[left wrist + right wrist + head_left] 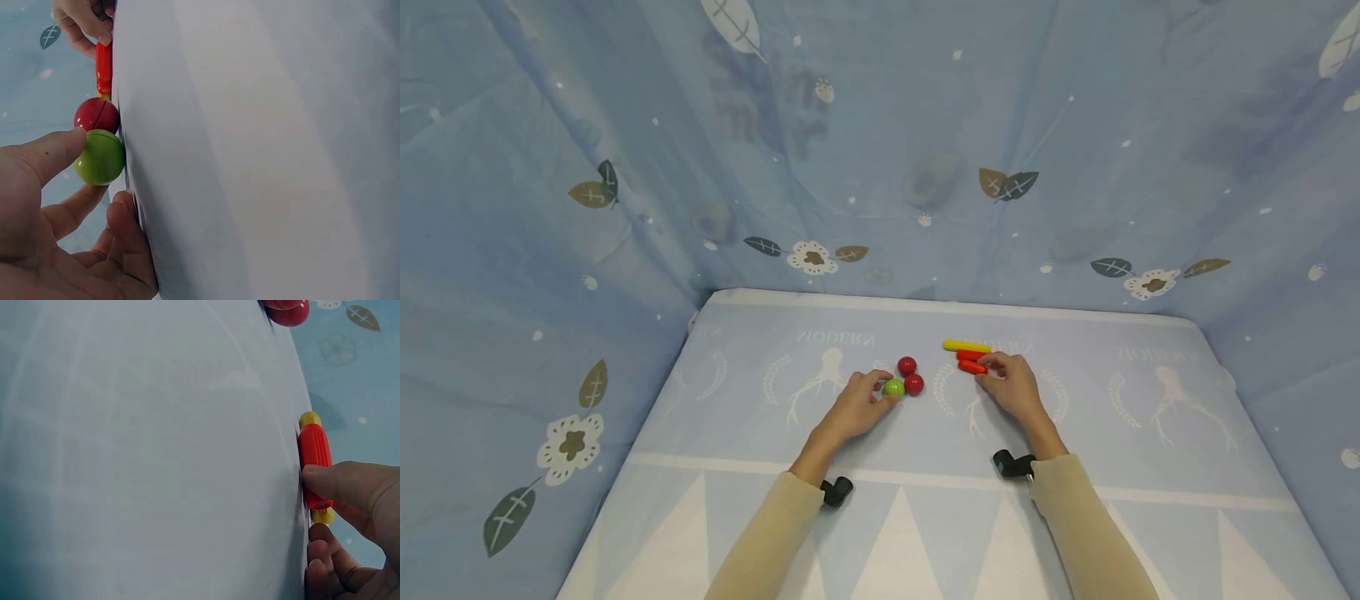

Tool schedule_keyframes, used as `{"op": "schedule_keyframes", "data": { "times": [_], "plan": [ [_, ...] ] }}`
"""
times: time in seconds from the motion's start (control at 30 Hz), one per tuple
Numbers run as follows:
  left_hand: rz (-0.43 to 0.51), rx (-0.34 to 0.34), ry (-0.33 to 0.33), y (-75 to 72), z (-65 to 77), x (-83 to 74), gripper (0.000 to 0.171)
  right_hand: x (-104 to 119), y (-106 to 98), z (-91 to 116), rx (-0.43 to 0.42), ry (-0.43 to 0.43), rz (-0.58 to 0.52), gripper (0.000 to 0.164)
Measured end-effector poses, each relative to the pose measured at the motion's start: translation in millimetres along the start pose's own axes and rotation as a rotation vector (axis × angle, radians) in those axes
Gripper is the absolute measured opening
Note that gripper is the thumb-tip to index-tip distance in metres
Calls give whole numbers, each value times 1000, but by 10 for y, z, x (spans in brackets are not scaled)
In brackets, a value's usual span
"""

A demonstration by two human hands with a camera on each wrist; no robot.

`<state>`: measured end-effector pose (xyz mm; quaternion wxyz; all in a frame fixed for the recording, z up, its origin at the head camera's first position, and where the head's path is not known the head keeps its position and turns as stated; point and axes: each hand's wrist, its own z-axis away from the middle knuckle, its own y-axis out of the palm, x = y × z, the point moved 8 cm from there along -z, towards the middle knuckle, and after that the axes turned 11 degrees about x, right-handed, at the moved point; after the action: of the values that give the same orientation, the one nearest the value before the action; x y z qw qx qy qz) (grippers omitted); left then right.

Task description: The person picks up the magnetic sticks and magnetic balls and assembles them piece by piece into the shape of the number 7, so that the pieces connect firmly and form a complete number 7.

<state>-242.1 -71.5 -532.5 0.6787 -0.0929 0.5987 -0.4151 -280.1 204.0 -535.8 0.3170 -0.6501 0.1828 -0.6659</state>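
Note:
My left hand (856,407) pinches a glossy green ball (892,388) between thumb and finger, low on the tabletop. Touching or close beside it are two red balls, the nearer one (913,384) and the farther one (907,366). In the left wrist view, a thin seam runs across the green ball (100,159). To the right, my right hand (1015,387) pinches a short, ridged red cylinder (316,447) with a hole in its end. A second red piece (970,355) lies just behind it, then a longer yellow stick (967,346).
A pale blue-and-white patterned cloth (880,450) covers the table. Blue printed curtains (880,150) rise behind it and at both sides. Black wrist-worn devices (1013,464) hang by both sleeves.

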Motion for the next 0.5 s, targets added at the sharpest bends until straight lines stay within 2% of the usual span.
{"op": "schedule_keyframes", "data": {
  "times": [0.5],
  "plan": [
    [-25, -35, -30, 8, -34, 4, 41, 0, -5, 2, 5, 15, -5, 25]
  ]
}}
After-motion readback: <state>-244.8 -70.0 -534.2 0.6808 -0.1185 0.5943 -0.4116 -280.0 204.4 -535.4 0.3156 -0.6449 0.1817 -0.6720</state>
